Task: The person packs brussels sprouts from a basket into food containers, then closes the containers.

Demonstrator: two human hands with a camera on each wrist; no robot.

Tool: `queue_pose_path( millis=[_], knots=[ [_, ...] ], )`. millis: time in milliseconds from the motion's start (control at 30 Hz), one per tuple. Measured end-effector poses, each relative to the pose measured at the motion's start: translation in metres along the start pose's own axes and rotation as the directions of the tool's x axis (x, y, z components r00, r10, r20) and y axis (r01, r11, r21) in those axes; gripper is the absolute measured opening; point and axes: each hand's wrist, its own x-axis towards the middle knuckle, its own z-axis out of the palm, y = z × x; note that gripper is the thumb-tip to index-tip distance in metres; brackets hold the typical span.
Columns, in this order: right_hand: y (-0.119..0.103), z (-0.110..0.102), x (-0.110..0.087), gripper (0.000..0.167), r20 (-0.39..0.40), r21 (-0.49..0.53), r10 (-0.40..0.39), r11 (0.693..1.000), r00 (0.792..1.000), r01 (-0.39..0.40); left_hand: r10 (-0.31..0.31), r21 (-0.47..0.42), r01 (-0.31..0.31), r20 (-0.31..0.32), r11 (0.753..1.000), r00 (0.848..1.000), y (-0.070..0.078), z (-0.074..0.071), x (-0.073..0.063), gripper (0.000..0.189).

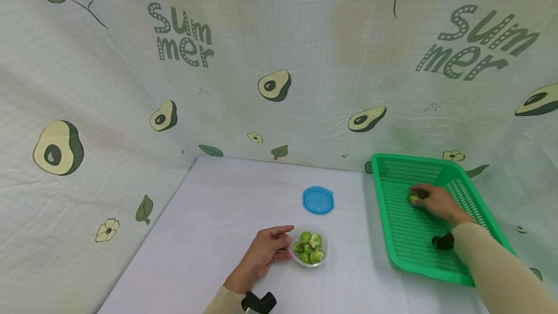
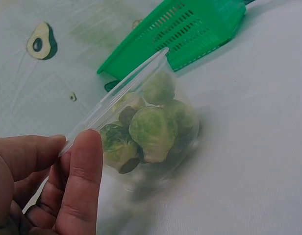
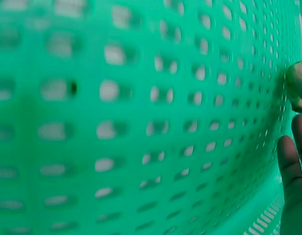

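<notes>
A clear plastic bowl (image 1: 310,264) with several Brussels sprouts (image 1: 316,240) in it sits on the white table. My left hand (image 1: 267,248) pinches the bowl's near-left rim between thumb and fingers; the left wrist view shows the bowl (image 2: 163,171) close up, sprouts visible through its wall. Over at the right, my right hand (image 1: 439,203) reaches inside the green basket (image 1: 394,246) and holds a Brussels sprout (image 1: 412,198) in its fingertips, low over the basket floor. At the right edge of the right wrist view only some fingers (image 3: 290,161) and part of that sprout appear.
A blue lid (image 1: 318,200) lies flat on the table behind the bowl. The basket has perforated walls and a raised rim, and stands at the table's right side. A cloth backdrop printed with avocados (image 1: 274,86) rises behind and along the left.
</notes>
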Motion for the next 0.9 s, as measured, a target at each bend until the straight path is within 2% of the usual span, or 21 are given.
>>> queue_pose_path(
  millis=[167, 467, 633, 900],
  knots=[
    [-0.010, 0.002, -0.001, 0.054, 0.003, -0.008, -0.005, 1.000, 1.000, 0.005, -0.002, 0.000, 0.002, -0.002, 1.000, 1.000, 0.001, 0.001, -0.001, 0.045],
    [-0.024, 0.003, -0.001, 0.042, -0.012, 0.044, -0.009, 0.999, 1.000, 0.009, -0.004, 0.000, 0.004, -0.007, 1.000, 1.000, 0.000, 0.000, 0.000, 0.046],
    [-0.029, 0.003, -0.004, 0.046, 0.001, 0.087, 0.001, 0.996, 1.000, -0.001, 0.001, 0.005, -0.001, -0.007, 1.000, 1.000, 0.000, 0.001, -0.001, 0.046],
    [-0.044, 0.003, -0.010, 0.050, -0.019, 0.091, -0.008, 0.996, 1.000, 0.010, 0.002, 0.012, -0.002, -0.009, 1.000, 1.000, 0.000, 0.001, -0.002, 0.047]
  ],
)
